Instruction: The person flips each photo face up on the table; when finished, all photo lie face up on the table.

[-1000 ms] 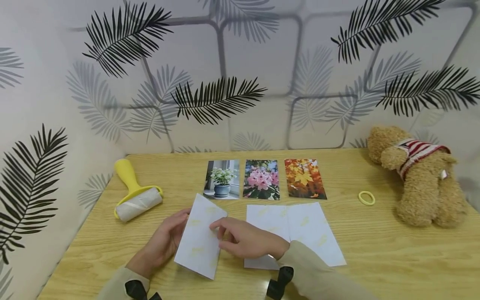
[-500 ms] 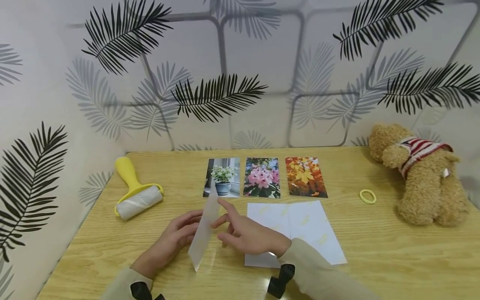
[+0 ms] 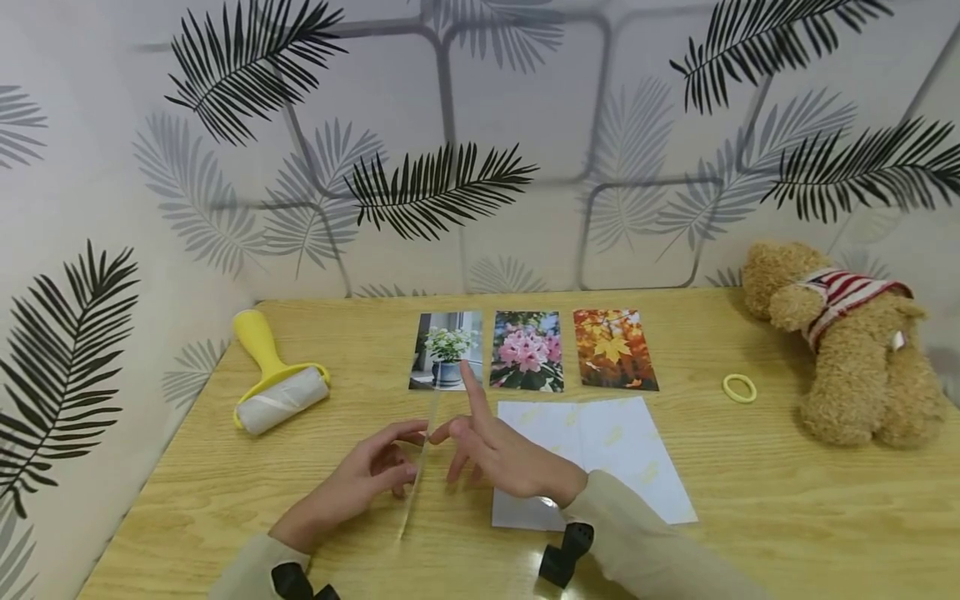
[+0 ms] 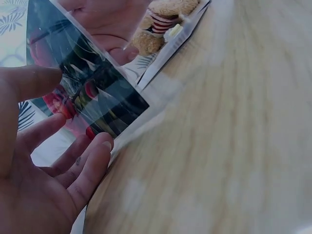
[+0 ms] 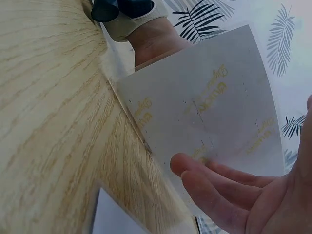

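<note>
A photo print (image 5: 214, 112) stands nearly edge-on between my two hands. Its white back, with yellow lettering, faces the right hand. Red and dark green show on its glossy front (image 4: 97, 87), toward the left hand. My left hand (image 3: 367, 475) has its fingers spread against the picture side, thumb on that same side. On the white back rest fingertips of my right hand (image 3: 510, 458), while its index finger extends upward, overlapping the bottom of the potted-plant photo (image 3: 446, 350). Below the right hand, two white face-down prints (image 3: 630, 442) lie side by side, partly hidden by the wrist.
A pink-flower photo (image 3: 527, 350) and a maple-leaf photo (image 3: 615, 350) complete a row at the back of the wooden table (image 3: 225, 517). Left stands a yellow-handled lint roller (image 3: 281, 375). A yellow ring (image 3: 739, 387) and teddy bear (image 3: 847, 350) are at right.
The print has turned from showing its white back to nearly edge-on in the head view. My right index finger has straightened upward, and the left hand has shifted slightly right.
</note>
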{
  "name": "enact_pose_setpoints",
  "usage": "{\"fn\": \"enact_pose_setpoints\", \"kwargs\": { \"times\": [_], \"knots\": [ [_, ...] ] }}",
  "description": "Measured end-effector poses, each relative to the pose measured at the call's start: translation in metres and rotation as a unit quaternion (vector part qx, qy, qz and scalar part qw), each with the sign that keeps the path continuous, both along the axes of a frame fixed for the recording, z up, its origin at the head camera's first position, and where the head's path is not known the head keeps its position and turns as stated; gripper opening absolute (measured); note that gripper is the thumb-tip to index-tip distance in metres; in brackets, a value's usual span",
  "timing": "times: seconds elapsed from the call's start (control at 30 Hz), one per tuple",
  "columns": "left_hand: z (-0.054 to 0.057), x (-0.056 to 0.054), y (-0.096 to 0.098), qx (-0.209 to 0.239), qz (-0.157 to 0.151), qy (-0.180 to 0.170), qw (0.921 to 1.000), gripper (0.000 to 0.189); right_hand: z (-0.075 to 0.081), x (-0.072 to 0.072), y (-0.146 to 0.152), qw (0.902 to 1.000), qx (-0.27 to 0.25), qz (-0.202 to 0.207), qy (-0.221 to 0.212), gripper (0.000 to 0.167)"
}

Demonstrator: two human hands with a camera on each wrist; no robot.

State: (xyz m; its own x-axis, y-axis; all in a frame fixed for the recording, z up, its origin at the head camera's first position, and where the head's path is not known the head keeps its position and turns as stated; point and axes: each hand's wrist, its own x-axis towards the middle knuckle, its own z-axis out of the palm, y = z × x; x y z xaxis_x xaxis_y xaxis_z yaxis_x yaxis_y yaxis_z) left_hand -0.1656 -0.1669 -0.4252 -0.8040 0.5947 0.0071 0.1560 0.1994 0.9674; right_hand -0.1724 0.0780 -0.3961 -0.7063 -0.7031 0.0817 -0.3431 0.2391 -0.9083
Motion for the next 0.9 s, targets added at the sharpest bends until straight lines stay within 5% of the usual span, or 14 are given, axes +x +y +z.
{"fn": "enact_pose_setpoints", "kwargs": {
  "times": [0.33, 0.57, 0.73, 0.9],
  "knots": [
    [-0.004, -0.001, -0.001, -0.033, -0.03, 0.066, 0.9968, 0.056, 0.006, 0.0, 0.0, 0.9992, 0.032, -0.007, 0.023, 0.075],
    [-0.003, 0.001, -0.001, -0.071, -0.029, 0.106, 0.9914, 0.056, 0.01, 0.003, 0.0, 0.9988, 0.022, -0.043, 0.0, 0.084],
    [-0.003, 0.001, -0.001, -0.098, -0.018, 0.143, 0.9846, 0.053, 0.014, 0.002, 0.003, 0.9974, 0.039, -0.047, 0.038, 0.082],
    [-0.002, 0.002, -0.002, -0.146, 0.008, 0.198, 0.9692, 0.047, 0.016, 0.001, 0.005, 0.9928, 0.092, -0.04, 0.066, 0.077]
  ]
}}
